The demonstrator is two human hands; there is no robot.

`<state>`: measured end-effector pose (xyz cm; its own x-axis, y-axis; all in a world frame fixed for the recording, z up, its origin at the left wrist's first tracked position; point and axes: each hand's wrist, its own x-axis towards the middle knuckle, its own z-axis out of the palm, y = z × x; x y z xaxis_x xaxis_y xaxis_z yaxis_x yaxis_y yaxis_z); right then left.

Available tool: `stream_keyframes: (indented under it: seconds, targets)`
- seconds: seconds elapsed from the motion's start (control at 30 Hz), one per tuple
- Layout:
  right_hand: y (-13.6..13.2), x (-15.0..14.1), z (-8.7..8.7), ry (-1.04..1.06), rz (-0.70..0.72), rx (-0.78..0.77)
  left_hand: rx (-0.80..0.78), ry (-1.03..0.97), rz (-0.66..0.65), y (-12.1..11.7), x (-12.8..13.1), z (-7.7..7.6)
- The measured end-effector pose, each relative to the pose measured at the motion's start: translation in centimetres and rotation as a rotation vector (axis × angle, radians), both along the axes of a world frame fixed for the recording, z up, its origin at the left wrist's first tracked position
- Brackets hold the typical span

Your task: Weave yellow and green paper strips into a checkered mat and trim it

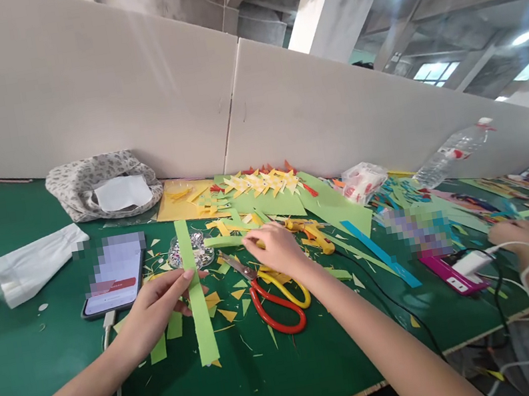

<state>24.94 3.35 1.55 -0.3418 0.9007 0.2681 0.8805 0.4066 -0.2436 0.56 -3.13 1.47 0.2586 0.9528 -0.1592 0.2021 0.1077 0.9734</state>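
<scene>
My left hand (pixel 158 303) is closed, pinching a long light-green paper strip (pixel 204 333) upright between thumb and fingers. To its right, my right hand (pixel 275 247) pinches the end of a second, shorter green strip (pixel 223 240), which points left toward the first. Behind the upright strip lies a clear dish (pixel 204 255) of small black-and-white pieces. Red-handled scissors (pixel 278 317) rest on the green table just below my right hand, with a yellow-handled pair (pixel 289 282) beside them. A yellow glue gun (pixel 320 241) lies right of that hand.
A phone (pixel 114 277) on a charging cable lies at left, near a patterned cloth bag (pixel 101 164). Yellow star-shaped paper pieces (pixel 262 183) sit at the back. A blue strip (pixel 380 253), pink power strip (pixel 452 274) and bottle (pixel 455 154) are right, near another person's hands (pixel 517 237).
</scene>
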Motion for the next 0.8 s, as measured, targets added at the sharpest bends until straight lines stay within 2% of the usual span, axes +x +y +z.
stream_keyframes:
  seconds: [0.1,0.2,0.33,0.6,0.8]
  targets:
    - [0.5,1.2,0.6,0.017,-0.156,-0.005,-0.007,0.008,-0.004,0.0,0.0,-0.2]
    - [1.1,2.5,-0.1,0.025,-0.226,-0.031,-0.019,-0.003,-0.027,0.1,0.0,-0.3]
    - [1.6,3.2,-1.2,0.058,-0.233,-0.107,-0.044,-0.006,-0.067,0.2,0.0,-0.3]
    - [1.2,2.6,1.1,0.249,-0.211,-0.175,-0.107,-0.061,-0.076,0.2,-0.1,-0.2]
    - [1.3,2.2,0.9,0.358,-0.191,-0.18,-0.111,-0.079,-0.075,0.3,-0.2,-0.5]
